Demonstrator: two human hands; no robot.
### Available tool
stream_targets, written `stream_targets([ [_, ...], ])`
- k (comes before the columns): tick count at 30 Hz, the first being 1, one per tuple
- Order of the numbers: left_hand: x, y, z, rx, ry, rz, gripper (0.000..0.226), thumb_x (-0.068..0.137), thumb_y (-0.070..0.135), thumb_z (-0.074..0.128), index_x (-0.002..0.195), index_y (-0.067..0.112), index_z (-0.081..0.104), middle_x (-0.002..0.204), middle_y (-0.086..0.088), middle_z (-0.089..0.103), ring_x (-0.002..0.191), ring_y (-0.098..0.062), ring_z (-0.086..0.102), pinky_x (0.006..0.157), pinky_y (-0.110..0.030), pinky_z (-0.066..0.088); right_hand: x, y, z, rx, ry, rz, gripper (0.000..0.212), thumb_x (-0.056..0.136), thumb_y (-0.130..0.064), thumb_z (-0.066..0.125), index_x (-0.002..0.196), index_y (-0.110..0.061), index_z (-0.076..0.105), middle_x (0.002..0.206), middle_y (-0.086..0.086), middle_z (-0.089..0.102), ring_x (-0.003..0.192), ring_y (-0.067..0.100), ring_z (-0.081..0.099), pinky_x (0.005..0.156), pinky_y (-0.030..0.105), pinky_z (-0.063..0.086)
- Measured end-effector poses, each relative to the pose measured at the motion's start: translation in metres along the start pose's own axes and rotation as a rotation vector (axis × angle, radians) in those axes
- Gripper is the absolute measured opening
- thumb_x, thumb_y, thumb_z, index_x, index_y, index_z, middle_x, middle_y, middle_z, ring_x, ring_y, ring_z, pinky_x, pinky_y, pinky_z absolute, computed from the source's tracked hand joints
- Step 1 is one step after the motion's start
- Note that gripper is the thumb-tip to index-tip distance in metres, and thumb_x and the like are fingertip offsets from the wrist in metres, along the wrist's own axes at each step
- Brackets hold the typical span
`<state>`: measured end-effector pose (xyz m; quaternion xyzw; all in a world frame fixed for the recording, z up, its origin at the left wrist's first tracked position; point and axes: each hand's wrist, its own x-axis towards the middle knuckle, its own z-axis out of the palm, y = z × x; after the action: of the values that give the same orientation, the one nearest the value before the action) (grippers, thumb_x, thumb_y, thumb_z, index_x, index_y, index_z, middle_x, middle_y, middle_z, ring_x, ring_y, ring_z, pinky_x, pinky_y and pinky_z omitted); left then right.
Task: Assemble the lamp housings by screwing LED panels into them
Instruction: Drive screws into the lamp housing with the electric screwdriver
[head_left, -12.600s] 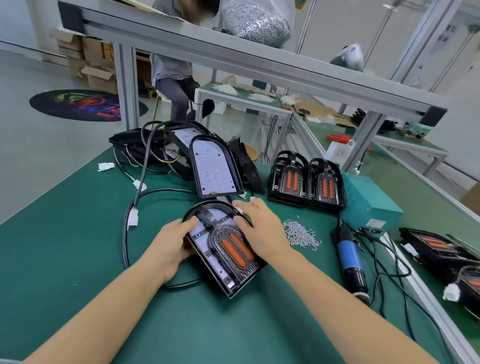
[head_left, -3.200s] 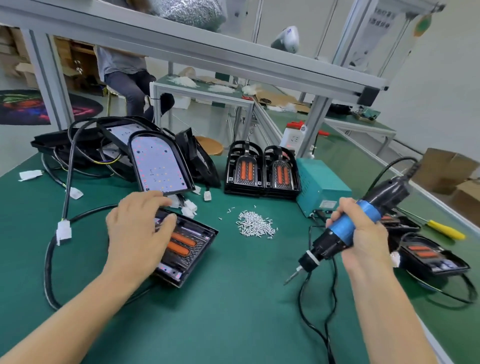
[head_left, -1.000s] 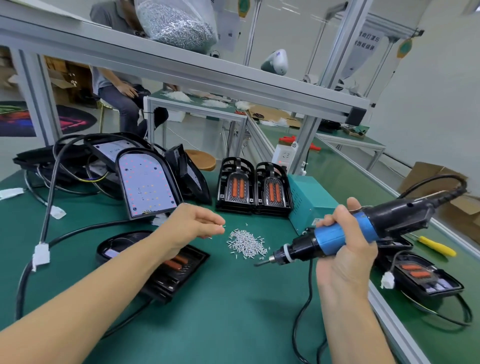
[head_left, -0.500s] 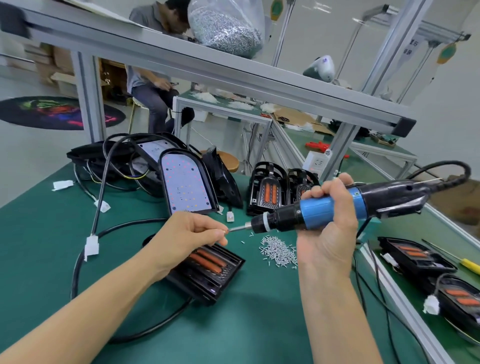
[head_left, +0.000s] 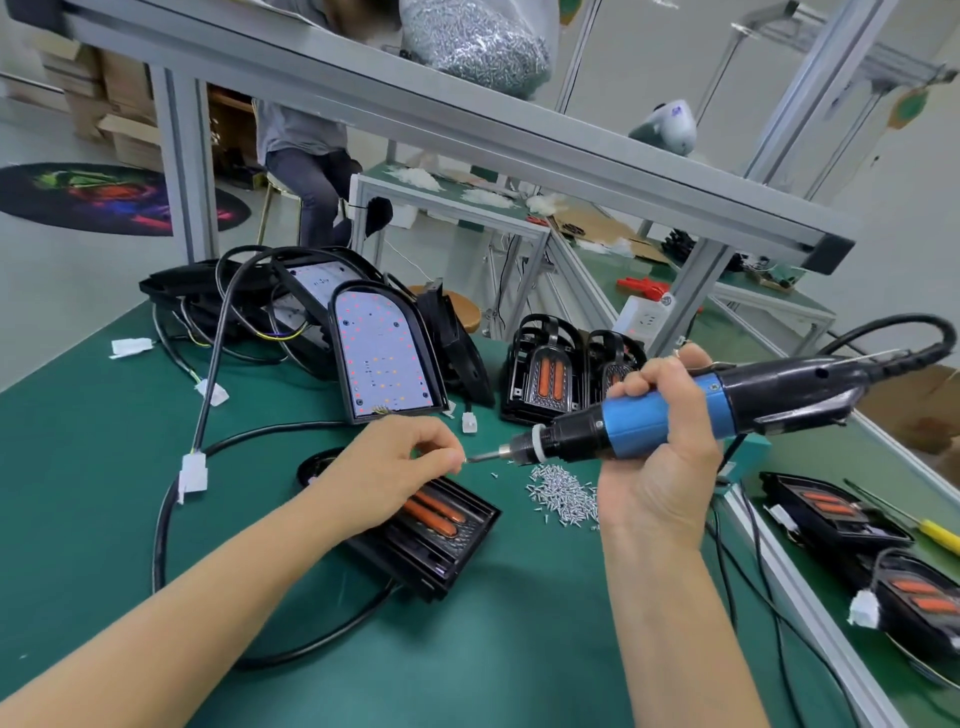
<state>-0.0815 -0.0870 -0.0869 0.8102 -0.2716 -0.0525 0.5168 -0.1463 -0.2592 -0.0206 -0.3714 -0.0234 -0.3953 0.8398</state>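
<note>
A black lamp housing (head_left: 439, 535) with two orange strips lies flat on the green mat, partly hidden under my left wrist. My left hand (head_left: 384, 478) hovers above it and pinches a small screw against the bit of the electric screwdriver (head_left: 649, 415). My right hand (head_left: 660, 452) grips the screwdriver's blue barrel, holding it level above the mat with the bit pointing left. A pile of loose screws (head_left: 563, 499) lies just right of the housing. Another housing with a white LED panel (head_left: 384, 353) leans upright behind.
Two assembled housings (head_left: 545, 371) stand at the back centre beside a teal box (head_left: 748, 452). Black cables with white connectors (head_left: 192, 473) loop across the left. More housings (head_left: 831, 512) and a yellow screwdriver (head_left: 935, 535) lie right. A metal frame beam (head_left: 467, 130) crosses overhead.
My left hand left the housing, picked a screw from the pile and brought it to the bit. My right hand raised the screwdriver and turned it level, moving it left to meet the screw.
</note>
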Motion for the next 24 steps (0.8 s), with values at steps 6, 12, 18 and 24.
stream_targets([
  [6, -0.002, -0.01, 0.005, 0.043, -0.006, -0.041, 0.014, 0.092, 0.019, 0.055, 0.081, 0.021, 0.063, 0.08, -0.01, 0.065, 0.065, -0.02, 0.05, 0.066, -0.029, 0.042, -0.001, 0.009, -0.013, -0.031, 0.047, -0.002, 0.023, 0.079, -0.002, 0.061, 0.093, -0.018, 0.057, 0.07, -0.003, 0.054, 0.058, 0.008, 0.053, 0.063, 0.02, 0.049],
  [12, 0.002, -0.011, 0.002, -0.131, -0.043, -0.072, 0.024, 0.081, 0.002, 0.067, 0.094, 0.022, 0.069, 0.083, 0.006, 0.067, 0.067, -0.002, 0.055, 0.063, -0.009, 0.042, 0.003, 0.01, -0.013, -0.018, 0.041, -0.009, 0.022, 0.086, 0.003, 0.057, 0.095, -0.017, 0.056, 0.069, -0.003, 0.053, 0.057, 0.008, 0.053, 0.062, 0.02, 0.049],
  [18, 0.005, -0.006, 0.006, -0.171, -0.091, -0.109, 0.027, 0.074, 0.008, 0.077, 0.091, 0.027, 0.071, 0.076, 0.016, 0.066, 0.064, -0.002, 0.052, 0.063, -0.013, 0.045, 0.005, 0.009, -0.009, 0.006, 0.041, 0.003, 0.024, 0.081, 0.001, 0.061, 0.095, -0.018, 0.056, 0.068, -0.004, 0.053, 0.057, 0.008, 0.053, 0.06, 0.021, 0.049],
  [24, 0.003, -0.003, 0.008, -0.236, -0.042, -0.145, 0.009, 0.077, 0.011, 0.076, 0.079, 0.02, 0.076, 0.067, 0.005, 0.064, 0.065, -0.01, 0.056, 0.066, -0.02, 0.048, 0.004, 0.007, -0.007, 0.019, 0.045, 0.014, 0.025, 0.075, -0.003, 0.063, 0.094, -0.018, 0.057, 0.068, -0.005, 0.053, 0.057, 0.007, 0.053, 0.061, 0.02, 0.049],
])
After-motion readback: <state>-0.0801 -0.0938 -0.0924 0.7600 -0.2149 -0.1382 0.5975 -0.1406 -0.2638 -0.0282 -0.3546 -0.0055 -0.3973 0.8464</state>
